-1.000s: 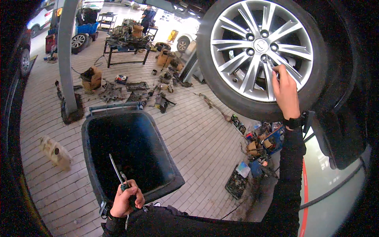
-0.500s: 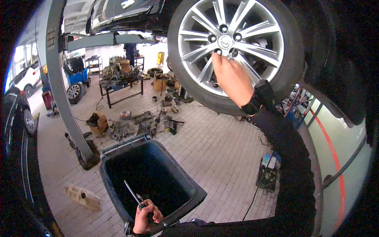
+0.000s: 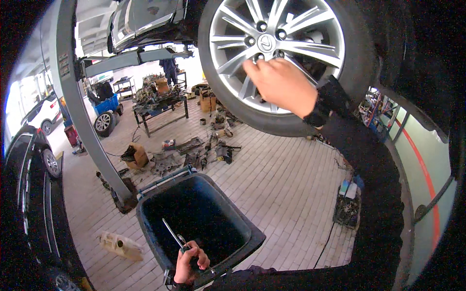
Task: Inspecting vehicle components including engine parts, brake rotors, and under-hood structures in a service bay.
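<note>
A silver alloy wheel (image 3: 228, 43) with a black tire hangs at upper right on a raised car. My right hand (image 3: 284, 87) is at its lower hub, fingers curled by the lug nut holes; what they hold, if anything, is hidden behind them. My left hand (image 3: 189, 262) grips a screwdriver (image 3: 170, 228) with a long metal shaft and dark handle, along with a smaller metal tool, over the rim of a dark open bin (image 3: 145, 213).
A grey lift post (image 3: 90, 126) stands at left, near a black car (image 3: 39, 199). Removed parts (image 3: 184, 150), cardboard boxes (image 3: 138, 155) and a plastic container (image 3: 121, 245) lie on the tiled floor. A worker (image 3: 170, 70) stands behind a parts-laden metal table (image 3: 155, 99).
The view has swung upward and right, so the wheel appears further left. My right hand has turned, its back now over the fingertips at the lower hub. My left hand still holds the screwdriver.
</note>
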Demonstrator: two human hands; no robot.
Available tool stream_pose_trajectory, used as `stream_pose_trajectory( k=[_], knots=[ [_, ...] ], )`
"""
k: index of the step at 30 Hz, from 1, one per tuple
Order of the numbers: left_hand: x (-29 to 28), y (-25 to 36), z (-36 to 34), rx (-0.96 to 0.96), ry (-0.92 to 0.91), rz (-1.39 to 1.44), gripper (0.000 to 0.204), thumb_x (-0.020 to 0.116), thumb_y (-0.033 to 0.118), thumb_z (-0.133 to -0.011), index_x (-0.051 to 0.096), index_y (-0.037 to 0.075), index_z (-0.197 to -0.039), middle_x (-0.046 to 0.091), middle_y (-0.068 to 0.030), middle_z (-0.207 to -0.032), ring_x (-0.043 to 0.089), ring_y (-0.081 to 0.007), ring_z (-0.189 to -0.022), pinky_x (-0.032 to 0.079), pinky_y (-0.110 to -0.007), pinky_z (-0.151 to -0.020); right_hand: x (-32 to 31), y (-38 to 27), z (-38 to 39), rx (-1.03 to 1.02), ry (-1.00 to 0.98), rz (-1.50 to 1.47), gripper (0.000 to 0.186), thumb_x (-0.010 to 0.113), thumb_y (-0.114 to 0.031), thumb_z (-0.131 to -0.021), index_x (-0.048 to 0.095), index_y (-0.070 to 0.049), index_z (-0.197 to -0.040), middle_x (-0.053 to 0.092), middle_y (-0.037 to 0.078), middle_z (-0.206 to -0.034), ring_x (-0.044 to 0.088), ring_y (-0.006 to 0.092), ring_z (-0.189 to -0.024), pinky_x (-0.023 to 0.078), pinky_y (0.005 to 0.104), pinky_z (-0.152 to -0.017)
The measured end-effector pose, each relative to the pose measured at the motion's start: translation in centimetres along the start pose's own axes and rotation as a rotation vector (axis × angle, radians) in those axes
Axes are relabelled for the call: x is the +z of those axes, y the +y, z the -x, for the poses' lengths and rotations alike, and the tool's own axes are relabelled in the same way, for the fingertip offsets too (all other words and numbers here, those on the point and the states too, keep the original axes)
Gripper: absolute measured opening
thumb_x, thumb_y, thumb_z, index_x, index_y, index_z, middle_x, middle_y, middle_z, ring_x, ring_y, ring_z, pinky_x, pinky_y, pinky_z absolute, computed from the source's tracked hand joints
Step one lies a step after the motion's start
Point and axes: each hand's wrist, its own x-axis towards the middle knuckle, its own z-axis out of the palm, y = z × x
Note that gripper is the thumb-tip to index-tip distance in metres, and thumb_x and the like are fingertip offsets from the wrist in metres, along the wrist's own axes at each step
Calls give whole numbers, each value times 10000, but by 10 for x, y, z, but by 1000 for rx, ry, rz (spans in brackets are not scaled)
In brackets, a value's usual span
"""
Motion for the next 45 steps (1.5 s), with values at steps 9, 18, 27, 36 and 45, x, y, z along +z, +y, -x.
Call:
stream_pose_trajectory(
  k=[9,18,27,36,45],
  knots=[
    [35,-5,-17,-6,25,-138,184,496,175,-939,415,90,-798,448,-78,-556,468,-204,-488,381,-337,-510,-2,0,13,-111,-93,98,129,574,-106,-821,519,-60,-929,623,69,-709,675,236,-654,505,335,-612],
    [56,-13,-44,-32,-80,-119,175,476,165,-950,403,96,-807,455,-60,-557,468,-178,-484,390,-321,-508,6,-7,2,86,40,40,135,593,-67,-797,504,-42,-894,612,92,-633,668,237,-581,518,317,-508],
    [102,21,-71,101,-190,-283,187,494,119,-953,430,67,-786,508,-76,-568,509,-179,-497,427,-317,-515,12,2,11,1,45,25,144,576,-77,-806,528,-40,-936,623,85,-664,671,238,-608,535,343,-563],
    [168,92,-132,437,-324,-710,147,591,146,-965,502,58,-889,472,5,-600,465,-94,-505,362,-263,-458,-14,3,0,-101,-146,53,212,580,-70,-796,529,-50,-1002,630,127,-698,667,314,-644,524,397,-575],
    [191,98,-180,559,-438,-532,172,578,163,-984,516,50,-871,477,17,-587,460,-79,-484,343,-248,-432,3,-15,-5,12,-55,111,130,582,-73,-802,498,-58,-900,637,139,-672,675,299,-582,552,390,-526]
  ],
)
